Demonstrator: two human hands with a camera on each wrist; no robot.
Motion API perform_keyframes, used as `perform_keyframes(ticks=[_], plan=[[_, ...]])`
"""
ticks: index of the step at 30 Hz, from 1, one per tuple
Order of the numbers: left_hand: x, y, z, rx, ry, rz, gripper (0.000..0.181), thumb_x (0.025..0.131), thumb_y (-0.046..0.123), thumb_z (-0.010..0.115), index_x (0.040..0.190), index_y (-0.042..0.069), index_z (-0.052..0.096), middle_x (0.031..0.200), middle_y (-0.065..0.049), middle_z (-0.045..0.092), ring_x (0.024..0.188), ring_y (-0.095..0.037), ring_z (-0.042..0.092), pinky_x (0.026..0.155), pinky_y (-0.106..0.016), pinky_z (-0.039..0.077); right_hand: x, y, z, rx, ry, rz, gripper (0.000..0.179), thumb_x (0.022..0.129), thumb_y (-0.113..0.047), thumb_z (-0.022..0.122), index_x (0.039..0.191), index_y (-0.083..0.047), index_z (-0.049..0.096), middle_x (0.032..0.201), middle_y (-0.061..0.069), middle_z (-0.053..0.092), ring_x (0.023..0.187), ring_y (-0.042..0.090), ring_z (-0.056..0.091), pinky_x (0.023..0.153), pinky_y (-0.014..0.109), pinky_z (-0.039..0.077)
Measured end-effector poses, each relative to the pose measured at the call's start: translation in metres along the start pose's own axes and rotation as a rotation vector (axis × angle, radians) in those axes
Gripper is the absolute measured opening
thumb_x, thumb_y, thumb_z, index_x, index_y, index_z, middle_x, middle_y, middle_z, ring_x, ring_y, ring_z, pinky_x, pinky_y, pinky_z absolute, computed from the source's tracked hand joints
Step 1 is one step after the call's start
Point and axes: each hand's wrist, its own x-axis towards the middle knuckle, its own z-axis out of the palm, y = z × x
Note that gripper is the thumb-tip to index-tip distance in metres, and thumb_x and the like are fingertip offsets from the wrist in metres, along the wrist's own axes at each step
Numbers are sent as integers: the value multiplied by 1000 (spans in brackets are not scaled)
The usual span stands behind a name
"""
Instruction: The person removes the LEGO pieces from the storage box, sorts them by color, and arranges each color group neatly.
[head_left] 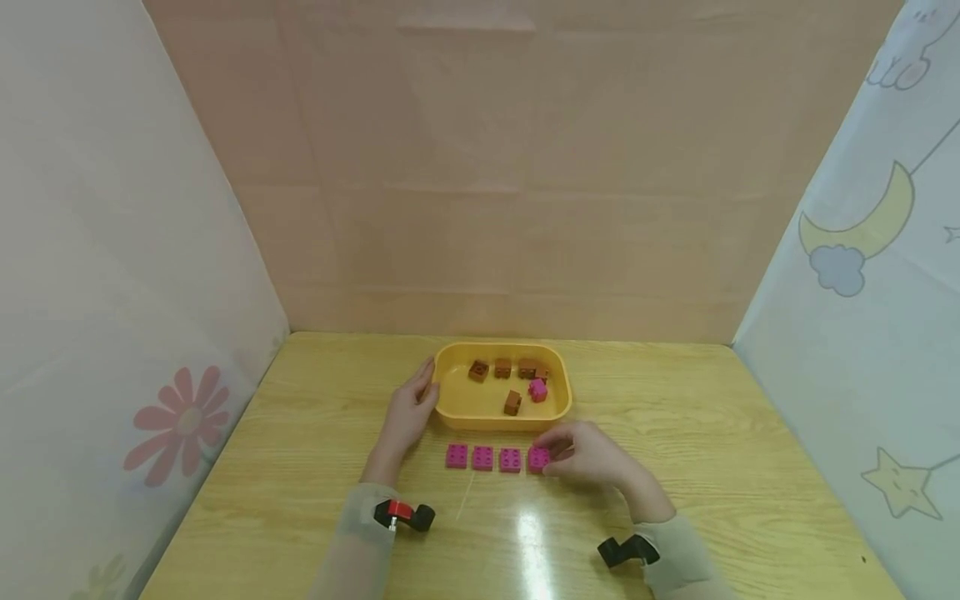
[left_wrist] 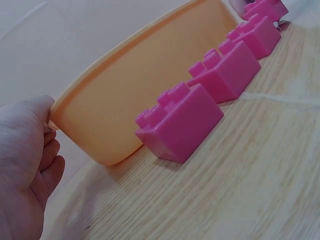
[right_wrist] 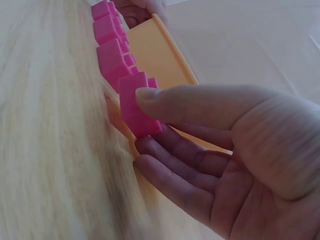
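My left hand (head_left: 411, 410) grips the left end of a yellow plastic tray (head_left: 465, 403), with the thumb at its rim in the left wrist view. In front of the tray, pink building bricks (head_left: 483, 457) stand studs up in a row on the table. At the row's right end my right hand (head_left: 592, 456) pinches a pink building brick (right_wrist: 131, 112) between thumb and fingers. That brick is slightly tilted in the right wrist view, close over the table. Inside the tray lie several brown bricks (head_left: 503, 367) and one pink brick (head_left: 537, 390).
The wooden table (head_left: 300, 467) reaches back to a plain beige wall sheet (head_left: 465, 233). Pale printed sheets stand at both sides. Each wrist carries a black strap-on camera mount (head_left: 628, 551). Light glares off the table between the forearms.
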Motion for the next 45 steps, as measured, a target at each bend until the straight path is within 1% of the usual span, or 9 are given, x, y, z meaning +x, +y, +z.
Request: perform_keyframes(ticks=[10,19,24,29,33,39,45], plan=[[0,-1,0,-7,3,-3,50,113,16,56,159,0,43,170,-13,37,158,-25,32,130,-41,26,3,-4,3,-64,-5,-28,34,86,-11,89,119,-10,79,114,2,77,101,22,74,86,29,64],[-1,0,-1,4,6,2,50,112,16,56,158,0,44,170,-11,38,157,-28,33,130,-44,27,5,-2,7,-83,2,-16,34,86,-12,89,119,-11,80,113,-1,77,99,18,73,85,28,63],[-1,0,-1,-2,9,4,50,112,14,56,158,0,44,170,-11,38,157,-28,33,130,-45,27,6,0,7,-90,8,-16,35,86,-13,90,119,-12,80,114,-1,77,101,19,73,86,29,64],[-1,-1,0,2,12,16,50,112,13,57,158,-1,44,169,-16,38,157,-31,33,129,-47,26,6,0,7,-85,8,-13,35,86,-13,90,119,-11,80,115,0,77,102,20,72,86,30,64],[-1,-1,0,7,15,20,50,112,12,56,158,-2,44,169,-17,38,157,-32,33,129,-48,26,6,1,8,-85,9,-13,35,85,-13,90,119,-11,80,115,0,77,102,20,72,86,30,63],[1,-1,0,5,12,21,50,112,14,57,158,0,44,169,-15,38,157,-29,34,130,-45,27,6,0,7,-83,14,-13,37,85,-13,90,121,-10,79,116,0,76,103,20,71,87,33,64],[1,-1,0,7,5,15,51,112,15,57,158,1,44,169,-15,38,157,-26,34,130,-42,26,2,-3,4,-88,16,-26,39,87,-13,88,124,-7,77,119,3,76,107,24,72,89,34,64]])
